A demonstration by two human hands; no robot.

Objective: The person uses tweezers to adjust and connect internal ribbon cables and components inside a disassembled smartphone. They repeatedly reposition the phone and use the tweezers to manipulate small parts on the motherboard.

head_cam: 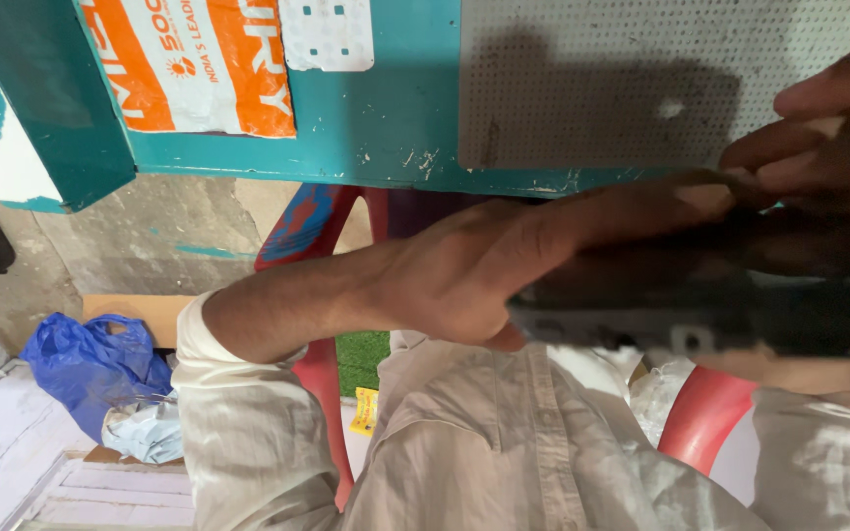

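A flat dark device lies with its long axis running left to right, just below the teal counter edge. The left hand grasps its left end, a finger stretched along its top edge. The right hand pinches its upper right part. Under the counter stand a red plastic chair and a blue bag on the concrete floor.

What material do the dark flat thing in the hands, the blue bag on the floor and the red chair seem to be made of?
Dark flat thing: probably hard plastic or metal with a matt black finish; blur leaves it open. The left hand and right hand both grip it.
Blue bag: thin plastic film, crumpled and slightly shiny.
Red chair: likely moulded plastic, smooth and glossy.
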